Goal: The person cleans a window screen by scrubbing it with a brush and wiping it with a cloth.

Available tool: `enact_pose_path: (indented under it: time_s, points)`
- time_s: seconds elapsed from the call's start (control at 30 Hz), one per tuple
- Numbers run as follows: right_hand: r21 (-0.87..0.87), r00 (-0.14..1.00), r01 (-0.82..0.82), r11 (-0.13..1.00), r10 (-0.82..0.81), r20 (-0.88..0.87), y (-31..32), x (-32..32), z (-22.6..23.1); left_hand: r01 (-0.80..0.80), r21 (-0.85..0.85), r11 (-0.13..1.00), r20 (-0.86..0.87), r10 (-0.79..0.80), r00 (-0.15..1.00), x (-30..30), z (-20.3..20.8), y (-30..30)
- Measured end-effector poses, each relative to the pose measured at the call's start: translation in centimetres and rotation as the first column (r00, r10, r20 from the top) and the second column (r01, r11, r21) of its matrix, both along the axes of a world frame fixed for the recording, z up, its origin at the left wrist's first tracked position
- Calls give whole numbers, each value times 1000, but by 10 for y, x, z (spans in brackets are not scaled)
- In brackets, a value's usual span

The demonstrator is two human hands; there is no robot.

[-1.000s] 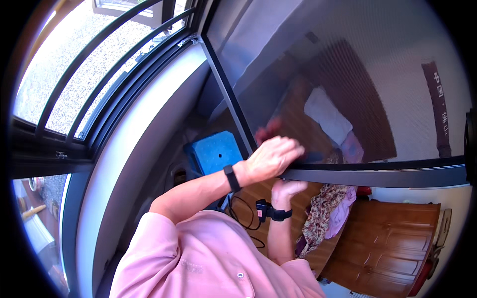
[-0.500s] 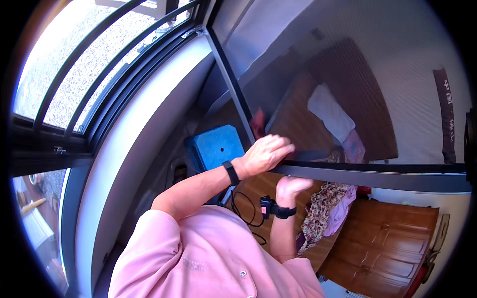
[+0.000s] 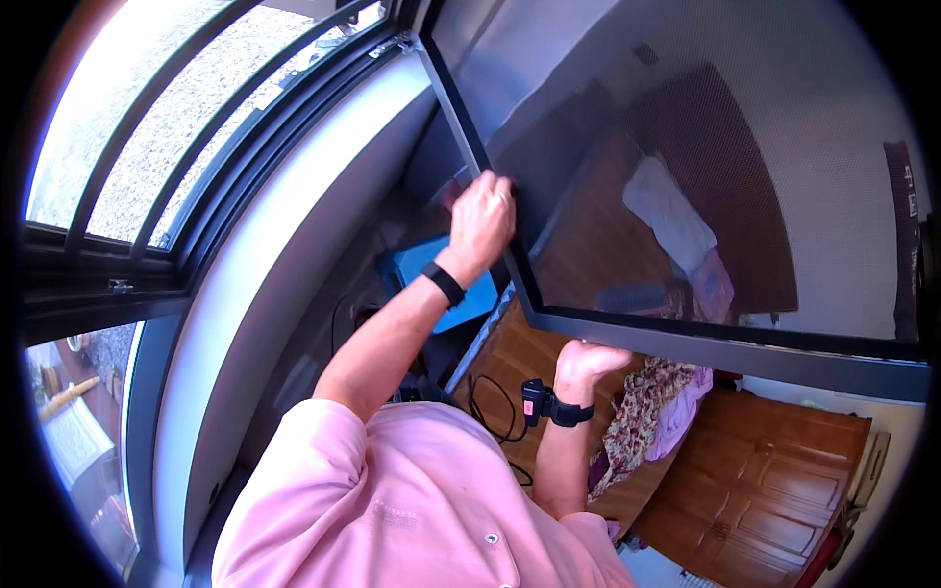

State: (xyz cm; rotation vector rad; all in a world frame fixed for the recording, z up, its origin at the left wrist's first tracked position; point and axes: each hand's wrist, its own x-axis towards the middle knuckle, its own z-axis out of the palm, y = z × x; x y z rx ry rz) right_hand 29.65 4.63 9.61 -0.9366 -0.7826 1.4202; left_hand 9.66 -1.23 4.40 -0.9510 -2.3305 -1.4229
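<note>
A dark-framed mesh window screen (image 3: 549, 245) stands tilted in front of me. My left hand (image 3: 481, 221) is closed round its left side rail, knuckles up. Beside those fingers shows a small, blurred dark-red patch; I cannot tell what it is. My right hand (image 3: 590, 362) is up against the underside of the bottom rail (image 3: 686, 355), roughly mid-length, its fingers mostly hidden behind the rail. Through the mesh appear a white cloth and a brown panel, dimmed.
On the left are a barred window (image 3: 147, 157) and its curved white sill (image 3: 265, 255). A blue plastic stool (image 3: 461, 309) stands low behind my left wrist. Black cable (image 3: 490, 416) lies on the wooden floor. A brown wooden cabinet (image 3: 765, 480) and patterned cloth (image 3: 642, 412) are at the lower right.
My left hand has moved up and left, from the screen's lower corner onto its side rail. The screen has shifted slightly down and right in view. My right hand keeps its place under the rail.
</note>
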Motion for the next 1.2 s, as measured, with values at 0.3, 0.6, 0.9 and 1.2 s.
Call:
enact_pose_path:
  time_s: [0.3, 0.6, 0.9, 1.2]
  points:
    - [7, 999, -21, 1000, 20, 36, 30, -10, 16, 630, 30, 776, 246, -617, 747, 89, -10, 0]
    - [45, 997, -83, 996, 83, -4, 35, 0, 0, -79, 305, 949, 113, 46, 993, -106, 28, -7]
    - [-25, 1000, 9, 1000, -9, 0, 24, -9, 12, -195, -44, 980, -15, 195, 981, -211, -10, 35]
    - [179, 998, -59, 982, 53, 35, 46, 12, -21, 184, -199, 963, -215, -226, 950, -37, -16, 5]
